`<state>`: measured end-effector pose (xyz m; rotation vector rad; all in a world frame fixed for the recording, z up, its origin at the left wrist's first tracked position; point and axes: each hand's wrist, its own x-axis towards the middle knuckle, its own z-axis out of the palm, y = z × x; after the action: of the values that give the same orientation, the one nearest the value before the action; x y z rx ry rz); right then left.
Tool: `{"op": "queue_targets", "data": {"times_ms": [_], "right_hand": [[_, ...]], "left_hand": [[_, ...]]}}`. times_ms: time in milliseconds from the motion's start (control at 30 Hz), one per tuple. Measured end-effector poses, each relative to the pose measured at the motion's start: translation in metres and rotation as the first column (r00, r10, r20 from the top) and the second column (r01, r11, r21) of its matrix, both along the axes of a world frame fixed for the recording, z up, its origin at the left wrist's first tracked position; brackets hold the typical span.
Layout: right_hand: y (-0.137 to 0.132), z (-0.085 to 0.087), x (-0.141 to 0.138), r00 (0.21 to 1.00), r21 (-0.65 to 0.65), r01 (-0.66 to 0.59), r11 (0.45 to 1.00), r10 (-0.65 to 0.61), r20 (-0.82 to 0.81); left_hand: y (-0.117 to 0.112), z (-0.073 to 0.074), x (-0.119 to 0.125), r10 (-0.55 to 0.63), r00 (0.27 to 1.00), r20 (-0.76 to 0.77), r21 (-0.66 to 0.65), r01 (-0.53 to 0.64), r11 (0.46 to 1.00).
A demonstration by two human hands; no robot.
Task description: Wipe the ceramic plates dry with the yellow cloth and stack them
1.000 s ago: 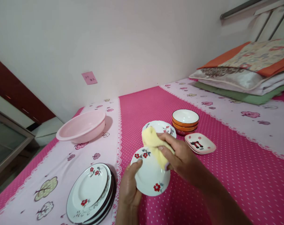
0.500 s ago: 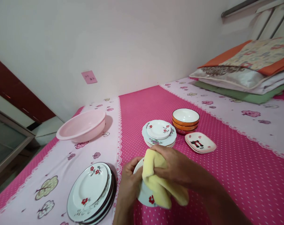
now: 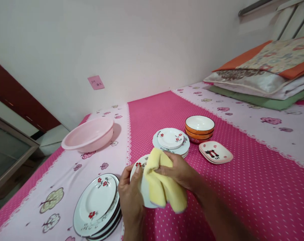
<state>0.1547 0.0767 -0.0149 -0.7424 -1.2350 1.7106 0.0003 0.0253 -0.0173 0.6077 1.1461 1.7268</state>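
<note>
My left hand [image 3: 132, 189] grips a small white plate [image 3: 145, 190] with red flowers by its left edge, thumb on the face. My right hand [image 3: 178, 170] is closed on a folded yellow cloth [image 3: 164, 187], which lies against the plate and covers its right part. Just beyond them, a stack of small flowered plates [image 3: 170, 138] rests on larger scalloped plates [image 3: 184, 147]. To the left of my left hand stands a pile of white plates with dark rims [image 3: 79, 214], topped by a flowered plate [image 3: 99, 197].
A pink basin [image 3: 89, 135] sits at the left by the wall. Stacked orange bowls [image 3: 200, 132] and square cat-print dishes [image 3: 216, 152] stand right of the middle. Folded bedding [image 3: 262, 80] is piled at the far right on the pink patterned bedspread [image 3: 262, 194].
The plate has moved up and left in my hands, and its upper flower now shows. The yellow cloth has shifted left and up with my right hand.
</note>
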Motion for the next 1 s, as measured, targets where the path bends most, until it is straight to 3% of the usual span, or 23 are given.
{"op": "queue_targets", "data": {"times_ms": [100,167,267,300,367,467,533,633,700,800,1000], "right_hand": [[-0.007,-0.010,-0.031,0.964,-0.186,0.084,0.979,-0.127,-0.234],[-0.016,-0.019,-0.055,0.907,-0.347,0.117,0.931,-0.242,-0.343],[-0.025,-0.028,-0.081,0.872,-0.486,0.015,0.874,-0.250,-0.421],[-0.026,-0.028,-0.083,0.870,-0.490,-0.010,0.872,-0.234,-0.433],[-0.023,-0.026,-0.074,0.882,-0.443,0.004,0.896,-0.212,-0.422],[-0.010,-0.015,-0.038,0.951,-0.248,0.057,0.967,-0.129,-0.282],[-0.003,-0.008,-0.010,0.994,-0.075,-0.036,0.997,0.028,-0.104],[0.001,-0.003,0.017,0.982,0.017,-0.187,0.982,0.187,0.025],[0.000,-0.003,0.022,0.970,0.023,-0.242,0.970,0.241,0.039],[-0.001,-0.004,0.018,0.977,0.018,-0.212,0.977,0.211,0.038],[-0.003,-0.003,-0.004,0.991,-0.067,-0.071,0.995,0.063,-0.116]], "left_hand": [[-0.002,-0.002,0.001,0.218,0.972,-0.083,0.049,-0.214,0.976],[-0.004,-0.003,0.001,0.381,0.904,-0.196,0.106,-0.366,0.924],[-0.006,0.000,0.002,0.529,0.776,-0.344,0.194,-0.492,0.848],[-0.006,0.003,0.001,0.527,0.772,-0.356,0.194,-0.490,0.850],[-0.007,0.008,-0.001,0.431,0.843,-0.322,0.148,-0.405,0.902],[-0.008,0.016,-0.008,0.128,0.951,-0.281,0.063,-0.115,0.991],[-0.008,0.019,-0.013,-0.086,0.935,-0.345,0.001,0.092,0.996],[-0.009,0.020,-0.015,-0.278,0.820,-0.501,-0.079,0.276,0.958],[-0.010,0.019,-0.013,-0.295,0.768,-0.569,-0.084,0.303,0.949],[-0.010,0.016,-0.008,-0.202,0.767,-0.609,-0.026,0.235,0.972],[-0.010,0.006,-0.001,0.062,0.910,-0.410,0.018,-0.060,0.998]]}}
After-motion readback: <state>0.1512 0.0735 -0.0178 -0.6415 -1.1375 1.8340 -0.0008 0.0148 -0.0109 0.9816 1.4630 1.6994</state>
